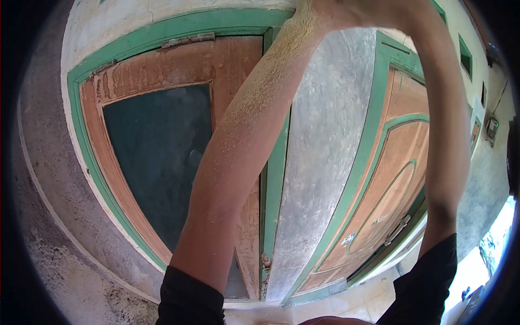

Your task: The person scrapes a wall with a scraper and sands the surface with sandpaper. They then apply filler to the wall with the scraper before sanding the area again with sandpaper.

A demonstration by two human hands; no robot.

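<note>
Both my arms reach up to the top of the head view, over a wall with a window and a door. Yellowish dust like sawdust coats my left forearm (260, 100) up to the wrist. My left hand (320, 12) is at the top edge, close to the green frame (238, 20), its fingers out of view. My right forearm (447, 103) rises on the right and bends inward, so that my right hand (374, 13) meets the left one in this view. Its fingers are cut off too, and I cannot tell what either hand holds.
A brown wooden window sash (235, 59) with a dark glass pane (160, 157) and hinges (188, 40) is at left. A grey wall strip (330, 124) separates it from a brown panelled door (374, 216). A meter box (492, 130) hangs at far right.
</note>
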